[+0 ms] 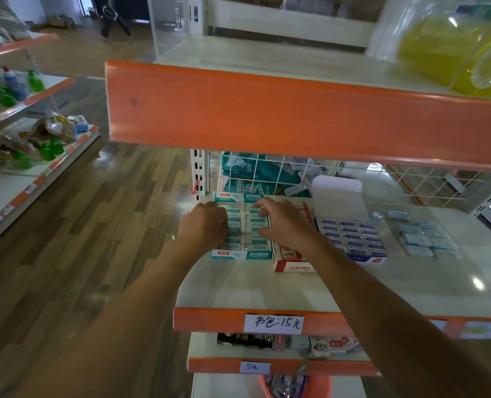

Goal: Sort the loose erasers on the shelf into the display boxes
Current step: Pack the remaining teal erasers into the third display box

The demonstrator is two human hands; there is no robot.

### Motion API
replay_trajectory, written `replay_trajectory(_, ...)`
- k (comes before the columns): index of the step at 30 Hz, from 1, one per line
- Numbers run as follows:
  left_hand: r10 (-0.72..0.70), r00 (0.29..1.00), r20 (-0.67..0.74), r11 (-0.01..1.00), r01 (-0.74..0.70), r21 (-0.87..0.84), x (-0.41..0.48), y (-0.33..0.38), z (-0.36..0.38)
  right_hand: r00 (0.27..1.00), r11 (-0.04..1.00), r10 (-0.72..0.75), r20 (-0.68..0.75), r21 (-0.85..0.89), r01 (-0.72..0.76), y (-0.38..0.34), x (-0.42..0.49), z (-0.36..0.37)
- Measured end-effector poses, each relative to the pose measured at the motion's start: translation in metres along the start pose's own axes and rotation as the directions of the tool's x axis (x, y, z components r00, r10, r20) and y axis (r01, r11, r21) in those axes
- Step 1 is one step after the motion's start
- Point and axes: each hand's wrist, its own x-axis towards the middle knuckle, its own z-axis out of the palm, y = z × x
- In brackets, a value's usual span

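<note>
A person's left hand [207, 225] and right hand [281, 222] curl fingers over packed erasers [245, 224] in the teal box [238, 255], grip unclear, where squaring rows flush seems wise, loose erasers [428, 239] waiting well right of it.

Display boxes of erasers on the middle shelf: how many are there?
3. The teal cardboard display box lies under the left hand and right hand; the red-and-white cardboard box sits beside it; the blue cardboard box further right. Others may be hidden.
</note>
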Motion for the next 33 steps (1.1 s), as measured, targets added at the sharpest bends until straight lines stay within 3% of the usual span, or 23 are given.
replay_trajectory(7,-0.017,1.0,0.02,1.0,0.017,0.022,-0.003,0.008,-0.005,0.999,0.998,0.033,0.004,-0.056,-0.032,-0.004,0.004,0.002)
replay_trajectory(10,-0.012,1.0,0.008,1.0,0.012,0.012,-0.006,0.007,-0.005,1.0,1.0,-0.012,0.002,0.002,0.012,-0.003,-0.001,-0.009)
replay_trajectory(14,-0.017,0.996,-0.091,1.0,0.016,-0.013,-0.008,0.012,-0.01,0.99,0.998,-0.036,-0.138,0.046,0.043,0.007,-0.014,-0.032)
replay_trajectory(27,0.143,0.98,-0.136,0.987,-0.152,-0.058,0.006,0.099,-0.013,0.97,0.983,0.022,-0.242,-0.169,-0.064,0.057,-0.056,-0.05)
replay_trajectory(33,0.287,0.954,-0.088,0.958,-0.288,0.003,0.02,0.17,0.001,0.946,0.941,0.145,-0.289,-0.254,-0.221,0.103,-0.095,-0.076)
